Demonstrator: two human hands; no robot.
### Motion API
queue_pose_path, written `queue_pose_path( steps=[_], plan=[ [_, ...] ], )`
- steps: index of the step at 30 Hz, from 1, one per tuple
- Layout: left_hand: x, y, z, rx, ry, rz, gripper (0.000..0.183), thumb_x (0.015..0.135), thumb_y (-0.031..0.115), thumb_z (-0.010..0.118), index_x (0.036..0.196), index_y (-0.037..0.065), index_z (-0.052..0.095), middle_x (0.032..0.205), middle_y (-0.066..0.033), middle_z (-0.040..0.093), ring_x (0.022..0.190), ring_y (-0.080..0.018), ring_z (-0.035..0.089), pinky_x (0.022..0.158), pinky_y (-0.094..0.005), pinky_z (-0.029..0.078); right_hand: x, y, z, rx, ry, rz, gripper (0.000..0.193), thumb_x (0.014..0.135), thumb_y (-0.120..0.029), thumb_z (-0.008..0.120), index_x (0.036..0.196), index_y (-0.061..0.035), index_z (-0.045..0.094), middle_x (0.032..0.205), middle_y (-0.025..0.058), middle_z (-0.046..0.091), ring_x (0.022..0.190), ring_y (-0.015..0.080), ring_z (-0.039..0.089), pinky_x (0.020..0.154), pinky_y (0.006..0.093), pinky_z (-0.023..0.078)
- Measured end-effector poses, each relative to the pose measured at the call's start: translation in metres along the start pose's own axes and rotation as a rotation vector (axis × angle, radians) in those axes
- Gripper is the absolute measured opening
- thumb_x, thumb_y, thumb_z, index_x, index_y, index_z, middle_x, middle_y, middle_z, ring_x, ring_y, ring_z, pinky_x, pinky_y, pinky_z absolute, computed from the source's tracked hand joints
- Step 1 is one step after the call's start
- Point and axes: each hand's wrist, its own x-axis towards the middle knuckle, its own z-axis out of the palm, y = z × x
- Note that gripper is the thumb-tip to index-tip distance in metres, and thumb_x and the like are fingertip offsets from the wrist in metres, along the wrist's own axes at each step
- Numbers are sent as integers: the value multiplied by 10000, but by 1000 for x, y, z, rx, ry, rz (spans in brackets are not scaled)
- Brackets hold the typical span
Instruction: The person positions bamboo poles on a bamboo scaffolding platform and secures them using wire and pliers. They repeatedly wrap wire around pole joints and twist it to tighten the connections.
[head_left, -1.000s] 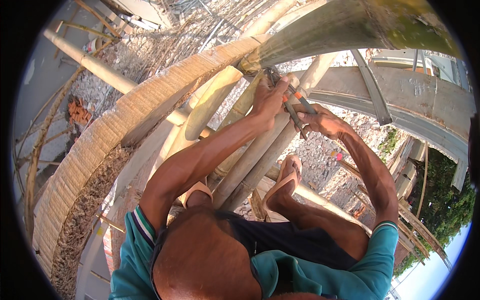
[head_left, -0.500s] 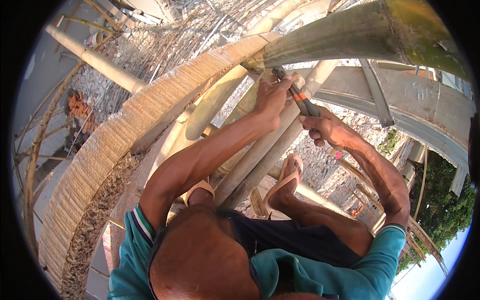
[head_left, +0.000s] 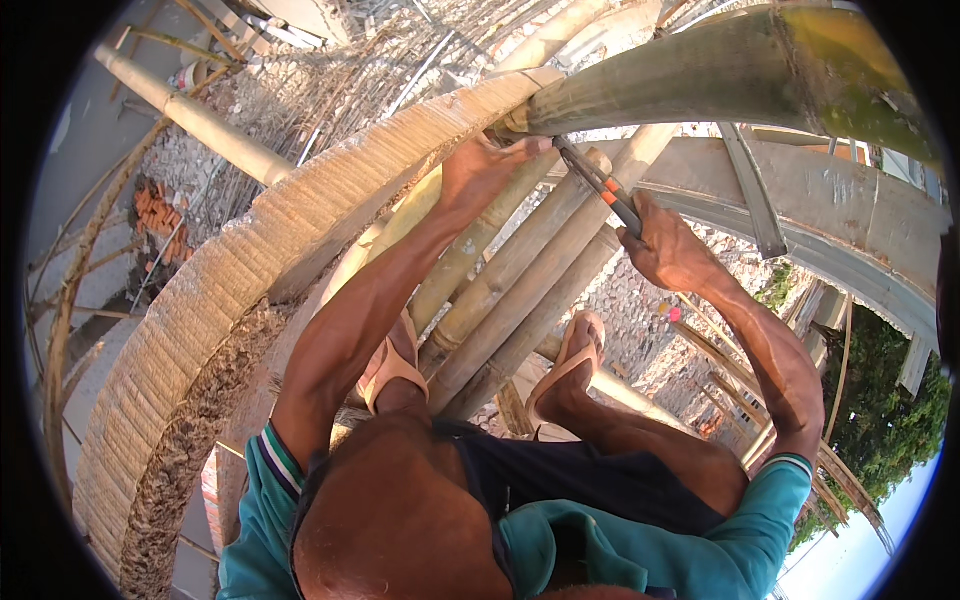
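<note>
My right hand (head_left: 668,245) is wrapped around the dark handles of a pair of pincers (head_left: 600,184) with orange bands. The jaws of the pincers reach up to the underside of a thick green bamboo pole (head_left: 670,78), close to its left end. There my left hand (head_left: 480,178) is pressed in where the pole meets the tip of a curved, ridged board (head_left: 235,262). Its thumb side points toward the pincer jaws. The other fingers curl out of sight, and what they grip is hidden.
Several thinner bamboo poles (head_left: 525,298) run side by side below my hands, with my sandalled feet (head_left: 575,365) around them. Rubble and a heap of broken bricks (head_left: 160,225) lie far below. A grey metal beam (head_left: 820,205) curves along the right, with a tree (head_left: 885,400) beyond.
My left hand has moved left, off the pincer head to the joint by the curved board. My right hand has shifted slightly right with the pincers, whose handles now slant more.
</note>
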Motion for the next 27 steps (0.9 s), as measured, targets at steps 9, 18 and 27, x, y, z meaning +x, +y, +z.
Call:
queue_pose_path(
  steps=[9, 18, 27],
  plan=[
    [4, -5, 6, 118, 47, 0, 704, 728, 425, 929, 1171, -67, 690, 1011, -202, 747, 929, -275, 721, 875, -436, 562, 0, -3, 7, -92, 48, 21, 281, 921, -92, 602, 1099, 38, 428, 834, 335, 632, 841, 524, 668, 745, 596, 524],
    [9, -10, 6, 204, -20, -10, 666, 787, 398, 886, 1235, -51, 682, 1011, -198, 760, 931, -252, 728, 862, -417, 558, 7, 11, 28, -336, 305, -25, 278, 893, -36, 579, 1114, 6, 417, 1030, 306, 589, 826, 519, 680, 671, 576, 569],
    [-69, -1, -80, 436, -98, -194, 641, 937, 278, 756, 1449, -16, 506, 1409, -260, 581, 1284, -356, 600, 1066, -466, 495, 8, 35, 37, 116, 157, -211, 712, 916, -96, 620, 1546, 42, 317, 1316, 305, 556, 1177, 436, 591, 998, 496, 495]
  ],
)
